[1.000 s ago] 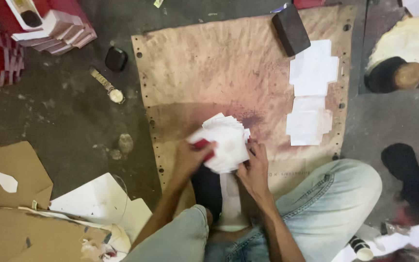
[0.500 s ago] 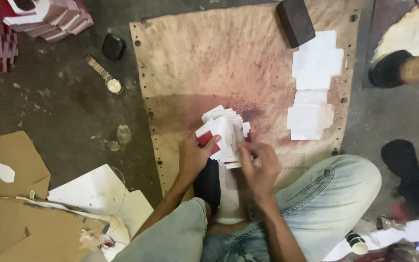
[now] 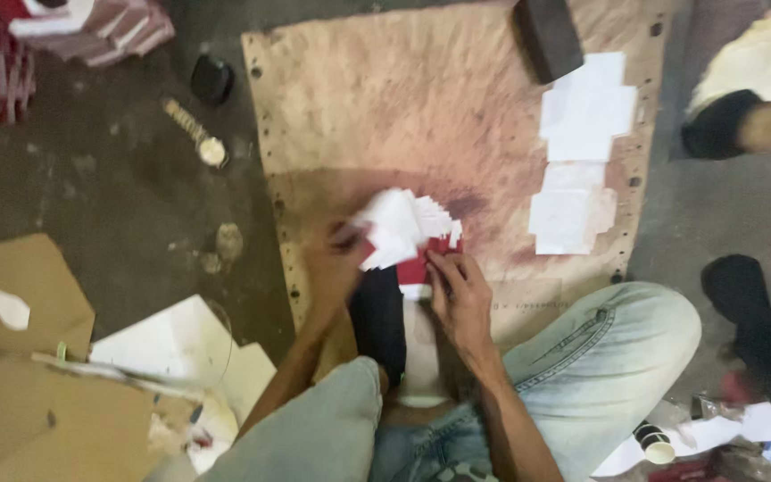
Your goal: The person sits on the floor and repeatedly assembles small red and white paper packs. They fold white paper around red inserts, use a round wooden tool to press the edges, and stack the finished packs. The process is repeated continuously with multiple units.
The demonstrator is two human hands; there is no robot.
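Hands working a fanned stack of cards

Left hand [image 3: 334, 263] is gripping the white fanned card stack [image 3: 401, 228] over the stained board [image 3: 385, 107] on the floor. Right hand [image 3: 460, 299] is pinching the red-and-white card [image 3: 417, 270] beneath it. Loose white sheets [image 3: 582, 152] are lying well apart.

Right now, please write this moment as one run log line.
left hand: holds fanned white cards | right hand: on red card | surface: brown board | nearby: white paper stacks
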